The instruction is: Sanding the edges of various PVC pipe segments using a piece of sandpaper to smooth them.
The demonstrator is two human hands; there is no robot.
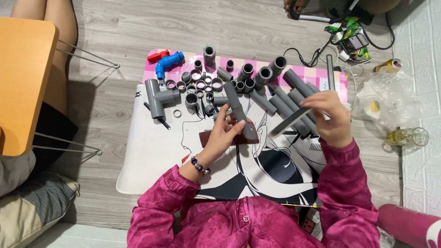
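Left hand (225, 131): palm up, wrist bent, grip closed round grey pipe (239, 110), pipe tilted, lower end over brown pad (209, 137) on mat. Beaded bracelet (200, 166) at wrist. Right hand (331, 117): raised beside pipe, fingers pinched shut on flat dark file (289, 121), file slanting down toward pipe, tip just short of it. Pink sleeves. Low white tabletop (147, 156) with printed mat, grey fittings (202, 87) scattered, blue elbow (167, 63), long pipes (294, 98) in row. Wood-look floor (119, 27), orange chair (23, 82) to left.
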